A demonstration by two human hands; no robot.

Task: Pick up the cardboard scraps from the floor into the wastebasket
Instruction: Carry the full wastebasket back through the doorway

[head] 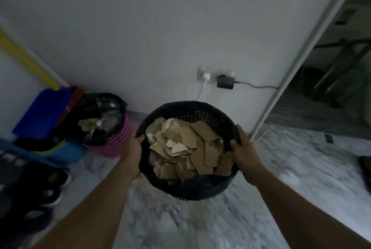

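Perforated plastic wastebasket [192,114], matt cardboard scraps [188,148]

There are two wastebaskets, a black mesh wastebasket [200,115] and a pink mesh wastebasket [118,140], and two hands, the left hand [133,154] and the right hand [244,148]. The cardboard scraps [202,134] overlap too much for an exact count: well over a dozen brown pieces, with two or three pale ones among them. One wall socket [215,72] carries two plugs, a white plug [206,76] and a black adapter [225,82]; the dark shoes [54,178] at the left are too blurred to number.
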